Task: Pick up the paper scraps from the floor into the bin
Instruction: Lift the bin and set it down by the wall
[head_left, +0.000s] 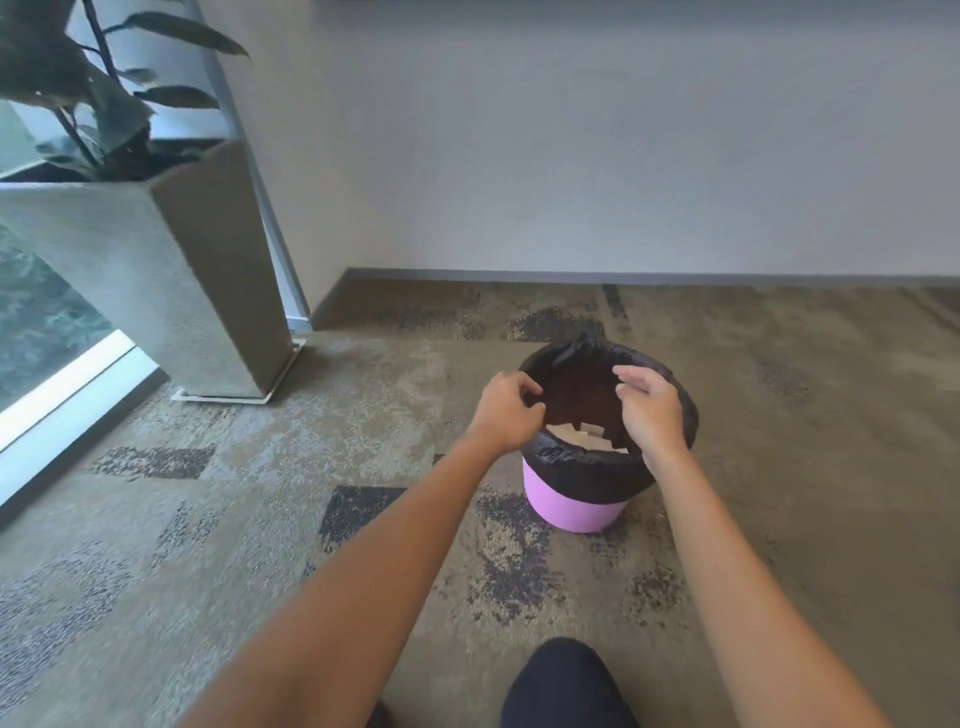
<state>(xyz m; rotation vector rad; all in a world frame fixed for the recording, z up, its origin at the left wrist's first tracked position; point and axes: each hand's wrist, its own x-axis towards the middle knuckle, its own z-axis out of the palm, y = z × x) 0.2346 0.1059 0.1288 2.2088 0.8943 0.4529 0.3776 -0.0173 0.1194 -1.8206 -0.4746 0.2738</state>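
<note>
A person reaches both arms out over a pink bin (574, 506) lined with a black bag (582, 462), which stands on the patterned carpet (260, 493) a little out from the wall's skirting. Pale paper scraps (582, 434) lie inside, visible through the mouth near the front rim. No scraps show on the carpet in this view, so the pick-up looks close to finished.

The left hand (506, 410) sits at the left rim with fingers curled inward, apparently pinching the edge of the bag, though motion blur makes the contact hard to confirm. The right hand (649, 410) hovers over the right side of the opening, fingers loosely bent and pointing down, holding nothing that can be seen.

The step in hand appears to be dropping or settling paper into the bin. Done well, it means keeping the bag's edge held open with the left hand, releasing low inside the mouth so light pieces do not drift back out, and not tugging the bag off the rim.

A tall grey planter (156, 270) stands near the window at the carpet's left edge.
</note>
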